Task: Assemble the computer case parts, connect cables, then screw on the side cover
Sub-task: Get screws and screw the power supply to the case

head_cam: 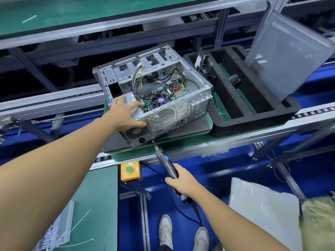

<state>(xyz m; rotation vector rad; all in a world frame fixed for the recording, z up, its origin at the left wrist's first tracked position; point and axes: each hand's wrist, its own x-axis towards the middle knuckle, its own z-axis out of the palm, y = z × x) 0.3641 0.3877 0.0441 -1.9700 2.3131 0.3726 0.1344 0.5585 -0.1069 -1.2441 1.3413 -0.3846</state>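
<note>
the computer case point(174, 113) lies open on the desk point(190, 141). left grip point(125, 113) clasps the power supply point(136, 132) at its rear corner; right grip point(183, 180) is wrapped round the screwdriver point(165, 162). if the power supply shifts, the angled bit may slip or cross-thread.

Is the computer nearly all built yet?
Partly. The motherboard and cables are already inside the case. The left hand holds the power supply while the right hand points the screwdriver at the case's back corner. The side cover is still off, leaning in the foam tray.
</note>
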